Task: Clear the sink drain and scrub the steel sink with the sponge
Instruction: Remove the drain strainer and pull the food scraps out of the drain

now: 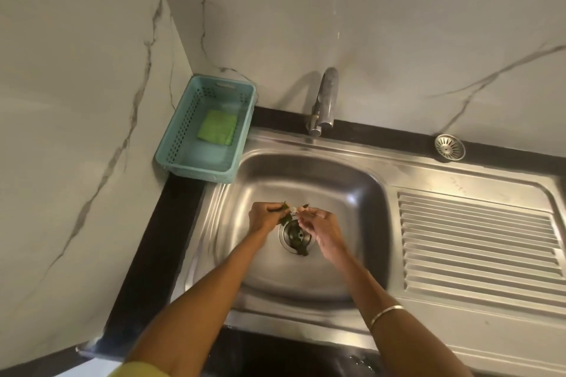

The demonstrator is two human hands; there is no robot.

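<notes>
No readable text, label, brand or number is seen anywhere. Nothing legible is carried by the steel sink (309,190) or the teal perforated plastic basket (171,159).
</notes>
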